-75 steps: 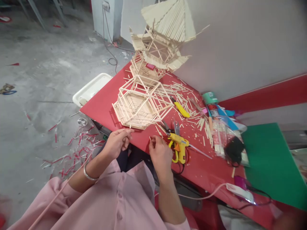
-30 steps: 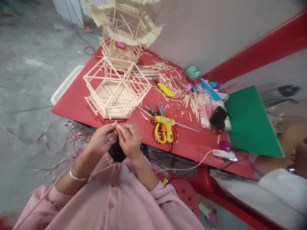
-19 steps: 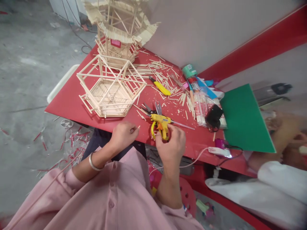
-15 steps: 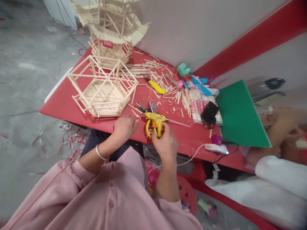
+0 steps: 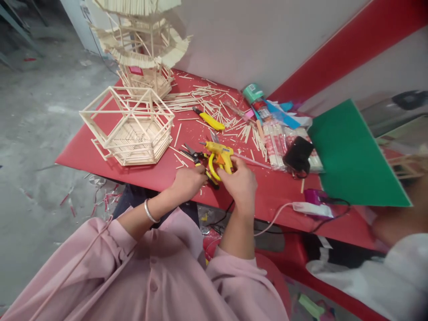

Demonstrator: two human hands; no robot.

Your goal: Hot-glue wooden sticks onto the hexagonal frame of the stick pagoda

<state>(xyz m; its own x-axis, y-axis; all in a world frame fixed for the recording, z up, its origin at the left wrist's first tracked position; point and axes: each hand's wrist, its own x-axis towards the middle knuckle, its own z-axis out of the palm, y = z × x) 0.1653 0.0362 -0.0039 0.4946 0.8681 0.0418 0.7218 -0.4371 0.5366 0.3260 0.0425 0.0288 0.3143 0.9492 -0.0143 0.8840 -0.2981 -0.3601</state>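
Observation:
My right hand [image 5: 241,183] is closed round the handle of the yellow glue gun [image 5: 219,154], which it holds just above the red table [image 5: 100,149], nozzle pointing left. My left hand [image 5: 187,180] sits beside it with fingers curled, pinching something small that I cannot make out, close under the gun's nozzle. A hexagonal basket of wooden sticks [image 5: 129,127] stands to the left. Behind it rises a tall stick-built tower [image 5: 142,49].
Scissors with yellow handles [image 5: 197,158] lie by the gun. Loose sticks [image 5: 203,100], a yellow cutter [image 5: 209,119], a green tape roll [image 5: 252,92], packets of sticks [image 5: 276,142], a black object [image 5: 297,154] and a green sheet [image 5: 351,156] fill the table's right. Another person's white sleeve [image 5: 384,272] shows at lower right.
My hands were together pinching a small stick; the right hand reached to the glue gun and lifted it, and the left hand moved up beside its nozzle.

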